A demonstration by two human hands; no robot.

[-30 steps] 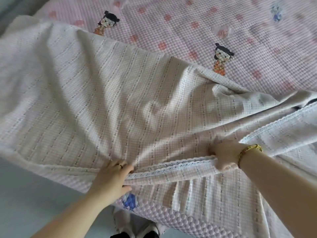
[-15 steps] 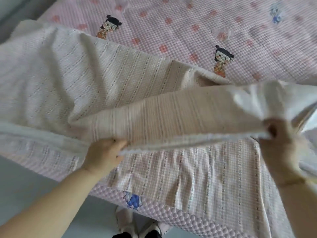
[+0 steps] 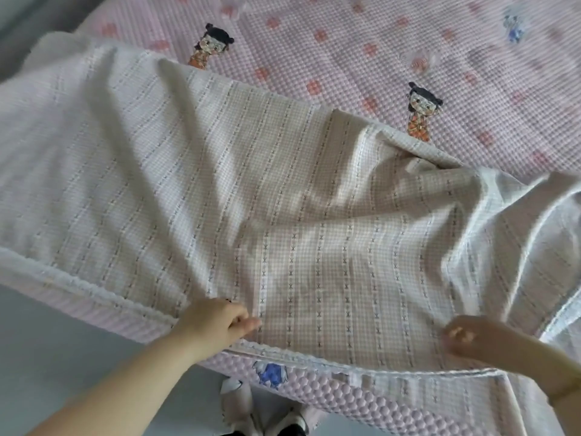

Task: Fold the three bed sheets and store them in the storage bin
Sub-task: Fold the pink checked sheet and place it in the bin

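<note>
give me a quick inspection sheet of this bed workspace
surface: bed under a pink checked cover printed with cartoon figures
job's things: one beige checked sheet spread over the near edge, wrinkled, right side bunched; storage bin not in view
clutter: nothing seen
grippers: left hand curled on the sheet's near hem; right hand at the hem, blurred, grip unclear
cables: nothing seen
surroundings: grey floor, person's shoes by the bed

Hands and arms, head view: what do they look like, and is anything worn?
The left arm and right arm are bare, with no sleeves in view. The left hand shows no ring or watch from this angle. The right hand is motion-blurred; a thin yellowish band seems to circle its wrist at the frame's edge.
</note>
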